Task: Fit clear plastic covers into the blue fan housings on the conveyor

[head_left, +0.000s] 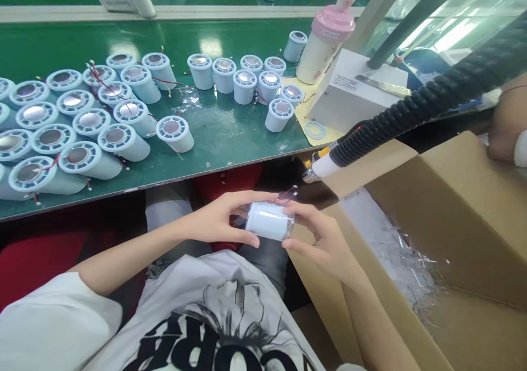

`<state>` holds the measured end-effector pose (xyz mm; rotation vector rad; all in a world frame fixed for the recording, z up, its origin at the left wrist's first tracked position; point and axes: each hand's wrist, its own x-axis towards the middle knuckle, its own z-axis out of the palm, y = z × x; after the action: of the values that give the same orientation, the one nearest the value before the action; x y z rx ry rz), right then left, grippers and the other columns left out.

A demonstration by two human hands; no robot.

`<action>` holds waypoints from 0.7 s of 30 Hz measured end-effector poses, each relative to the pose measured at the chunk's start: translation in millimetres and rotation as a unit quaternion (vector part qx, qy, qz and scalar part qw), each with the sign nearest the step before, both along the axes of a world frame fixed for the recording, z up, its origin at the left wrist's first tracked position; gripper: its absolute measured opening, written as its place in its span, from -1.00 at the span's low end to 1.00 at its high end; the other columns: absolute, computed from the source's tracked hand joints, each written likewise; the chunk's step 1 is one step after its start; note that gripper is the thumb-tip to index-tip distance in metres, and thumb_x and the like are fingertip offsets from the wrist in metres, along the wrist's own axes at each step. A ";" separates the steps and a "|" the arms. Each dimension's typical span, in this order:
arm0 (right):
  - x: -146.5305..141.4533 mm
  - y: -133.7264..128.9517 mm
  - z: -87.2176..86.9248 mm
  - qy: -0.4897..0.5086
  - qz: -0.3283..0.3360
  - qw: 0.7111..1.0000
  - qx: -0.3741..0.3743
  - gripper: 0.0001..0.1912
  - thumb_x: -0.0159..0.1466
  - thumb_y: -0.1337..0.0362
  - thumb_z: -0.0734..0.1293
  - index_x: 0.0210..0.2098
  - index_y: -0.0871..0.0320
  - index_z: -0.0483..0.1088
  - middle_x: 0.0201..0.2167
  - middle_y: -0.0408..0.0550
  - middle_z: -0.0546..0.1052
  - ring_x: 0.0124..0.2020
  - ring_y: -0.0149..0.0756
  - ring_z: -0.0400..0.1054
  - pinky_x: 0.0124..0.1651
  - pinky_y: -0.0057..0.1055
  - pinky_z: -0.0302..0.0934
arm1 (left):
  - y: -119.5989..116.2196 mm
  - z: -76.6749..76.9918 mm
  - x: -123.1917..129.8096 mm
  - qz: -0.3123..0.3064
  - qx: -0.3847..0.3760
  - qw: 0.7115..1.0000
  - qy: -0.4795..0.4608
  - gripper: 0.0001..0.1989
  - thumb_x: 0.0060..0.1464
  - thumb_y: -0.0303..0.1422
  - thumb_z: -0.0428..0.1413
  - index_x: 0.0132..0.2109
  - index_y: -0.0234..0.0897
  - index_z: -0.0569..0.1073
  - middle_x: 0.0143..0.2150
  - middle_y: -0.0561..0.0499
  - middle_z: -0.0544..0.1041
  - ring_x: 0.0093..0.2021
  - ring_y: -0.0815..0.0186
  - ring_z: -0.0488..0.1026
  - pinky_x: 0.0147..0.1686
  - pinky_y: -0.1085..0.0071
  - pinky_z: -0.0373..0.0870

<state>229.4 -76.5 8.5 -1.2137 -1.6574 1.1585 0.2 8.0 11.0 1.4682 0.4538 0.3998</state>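
Note:
Over my lap I hold a pale blue cylinder (268,220) on its side, with clear plastic film around it. My left hand (230,220) grips its left end between thumb and fingers. The right end is held by my right hand (319,239), thumb below and fingers on top. Thin red and dark wires (286,195) with a small white connector stick up from its far side. Just beyond my right hand, a white nozzle with a metal tip (319,169) hangs on a black ribbed hose (411,107).
Many similar cylinders (175,133) stand or lean on the green bench (222,132), mostly at left. At right are a pink-lidded bottle (325,41), a grey box-shaped base (349,88) and a cardboard box (453,212) containing clear plastic pieces (407,256). Another person's arm (508,121) shows at the right edge.

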 end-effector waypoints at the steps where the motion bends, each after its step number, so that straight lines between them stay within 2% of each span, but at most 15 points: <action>1: -0.5 -0.5 1.2 0.016 -0.001 1.000 -0.012 -0.58 0.19 0.28 0.42 0.02 0.05 0.30 0.05 0.02 0.44 0.11 -0.14 0.32 0.09 -0.23 0.31 | -0.3 0.0 -0.2 -0.001 0.010 1.000 -0.007 -0.25 -0.09 -0.43 0.31 0.26 -0.11 0.26 0.25 -0.17 0.33 0.17 0.07 0.36 0.10 0.22 0.37; 6: -5.0 -2.1 7.9 0.074 -0.015 0.995 -0.061 -0.62 0.21 0.28 0.41 0.01 -0.01 0.32 -0.01 -0.08 0.46 0.01 -0.25 0.37 0.02 -0.34 0.34 | -0.8 -0.1 -2.5 -0.001 0.056 0.998 -0.007 -0.26 -0.07 -0.43 0.30 0.26 -0.11 0.25 0.26 -0.17 0.31 0.19 0.12 0.34 0.09 0.29 0.38; 10: -9.1 -2.7 11.7 0.115 -0.028 0.986 -0.121 -0.66 0.21 0.24 0.40 -0.03 0.02 0.32 -0.06 -0.06 0.46 -0.07 -0.27 0.38 -0.07 -0.36 0.35 | -0.6 1.9 -3.6 -0.006 0.087 0.996 0.002 -0.26 -0.07 -0.42 0.29 0.26 -0.12 0.24 0.25 -0.16 0.32 0.19 0.13 0.34 0.06 0.34 0.40; 21: -16.5 1.1 13.7 0.204 -0.062 0.954 -0.210 -0.66 0.18 0.11 0.39 -0.11 0.09 0.32 -0.27 -0.10 0.49 -0.28 -0.38 0.38 -0.29 -0.49 0.36 | -1.8 3.1 -5.1 -0.003 0.111 0.994 -0.009 -0.25 -0.08 -0.42 0.30 0.26 -0.11 0.25 0.27 -0.16 0.30 0.22 0.10 0.31 0.07 0.31 0.39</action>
<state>212.9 -75.4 22.2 -1.2039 -1.0424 1.6090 -4.9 6.2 14.1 1.6790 0.4011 0.4702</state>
